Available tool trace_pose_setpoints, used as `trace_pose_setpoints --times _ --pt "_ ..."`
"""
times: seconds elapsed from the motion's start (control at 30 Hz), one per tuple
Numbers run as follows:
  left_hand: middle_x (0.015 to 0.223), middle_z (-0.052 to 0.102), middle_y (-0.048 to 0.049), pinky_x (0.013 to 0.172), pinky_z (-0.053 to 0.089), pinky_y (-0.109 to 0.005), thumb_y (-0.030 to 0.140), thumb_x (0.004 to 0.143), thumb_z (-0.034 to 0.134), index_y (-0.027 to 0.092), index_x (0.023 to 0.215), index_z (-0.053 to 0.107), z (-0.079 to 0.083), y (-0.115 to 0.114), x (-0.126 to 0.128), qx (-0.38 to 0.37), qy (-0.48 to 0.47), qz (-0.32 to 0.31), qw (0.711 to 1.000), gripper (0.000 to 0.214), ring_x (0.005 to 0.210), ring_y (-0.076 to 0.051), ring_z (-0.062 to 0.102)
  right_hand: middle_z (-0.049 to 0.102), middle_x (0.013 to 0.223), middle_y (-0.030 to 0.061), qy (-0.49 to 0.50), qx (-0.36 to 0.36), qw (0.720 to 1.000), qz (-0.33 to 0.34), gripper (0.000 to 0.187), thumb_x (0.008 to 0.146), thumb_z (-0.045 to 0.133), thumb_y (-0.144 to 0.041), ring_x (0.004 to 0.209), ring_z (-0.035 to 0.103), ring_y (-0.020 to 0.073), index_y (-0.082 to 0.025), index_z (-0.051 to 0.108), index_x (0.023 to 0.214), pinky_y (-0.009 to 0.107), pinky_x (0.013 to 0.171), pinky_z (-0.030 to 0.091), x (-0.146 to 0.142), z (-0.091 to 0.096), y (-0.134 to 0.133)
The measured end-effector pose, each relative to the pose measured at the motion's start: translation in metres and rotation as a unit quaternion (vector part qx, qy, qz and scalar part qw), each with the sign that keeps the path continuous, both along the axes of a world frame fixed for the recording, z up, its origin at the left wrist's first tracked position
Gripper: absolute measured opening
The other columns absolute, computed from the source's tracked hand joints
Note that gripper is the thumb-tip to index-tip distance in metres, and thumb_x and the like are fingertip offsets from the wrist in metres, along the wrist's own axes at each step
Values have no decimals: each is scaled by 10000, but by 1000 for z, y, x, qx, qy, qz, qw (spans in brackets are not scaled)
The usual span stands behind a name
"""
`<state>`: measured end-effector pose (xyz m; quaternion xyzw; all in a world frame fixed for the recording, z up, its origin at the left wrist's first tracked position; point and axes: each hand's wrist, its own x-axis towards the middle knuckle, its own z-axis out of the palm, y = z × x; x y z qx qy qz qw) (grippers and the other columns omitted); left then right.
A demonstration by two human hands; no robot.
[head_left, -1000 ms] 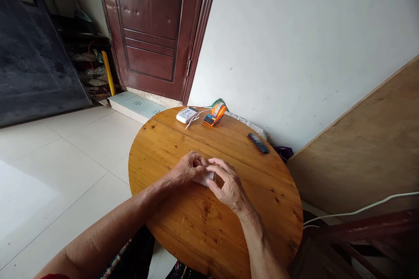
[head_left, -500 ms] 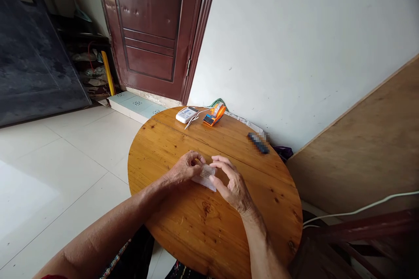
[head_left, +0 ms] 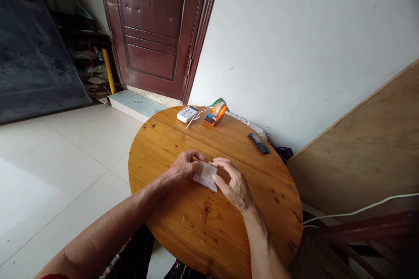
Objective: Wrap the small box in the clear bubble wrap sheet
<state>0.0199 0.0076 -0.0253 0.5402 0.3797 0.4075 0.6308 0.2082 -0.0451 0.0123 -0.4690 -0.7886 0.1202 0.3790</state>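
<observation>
Translucent, crinkled plastic packet (head_left: 207, 171), on or just above the round brown wooden table (head_left: 160, 148), is pinched by the left hand (head_left: 186, 165) while the right hand (head_left: 236, 185) curls at its other end, grip unclear, so uneven pulling could tear it, and more of it shows than a second ago.

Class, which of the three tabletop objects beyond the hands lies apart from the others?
The dark, elongated object, alone farther right; the white device and orange item lie close together near the table's far edge.
</observation>
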Motion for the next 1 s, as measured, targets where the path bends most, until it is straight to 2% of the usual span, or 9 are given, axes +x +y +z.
trace_pose_setpoints --times 0.17,0.37,0.53,0.77,1.0 --pt "499 476 85 431 304 -171 261 666 629 151 890 580 -1 0 1 4 1 -2 1000 255 413 -56 406 678 1099 81 13 -7 1000 -1 174 824 585 -226 1057 633 231 -222 628 993 380 942 498 0 -4 2" --pt "503 483 80 432 303 -174 204 669 585 142 893 598 1 0 2 22 54 12 998 233 433 -70 429 688 1060 79 23 -7 1000 -12 131 850 586 -266 1015 644 225 -220 632 964 377 918 510 0 -9 4" --pt "567 519 66 470 334 -176 187 672 557 147 916 621 0 0 0 73 112 18 991 255 486 -74 450 694 1059 77 42 -24 999 -7 147 882 559 -281 1017 648 215 -215 654 972 369 924 513 0 -8 4" --pt "561 501 65 488 334 -182 200 680 552 143 939 622 4 -3 -2 77 125 -8 989 274 505 -80 438 698 1104 80 50 -59 997 13 218 900 532 -295 1065 643 215 -211 696 1017 351 957 503 -2 -8 6" --pt "574 494 66 487 326 -188 222 683 564 142 940 611 10 -6 -1 77 134 -11 988 273 518 -86 445 696 1171 85 74 -56 995 -40 287 877 550 -329 1089 636 236 -219 669 1115 365 904 524 1 -7 5"
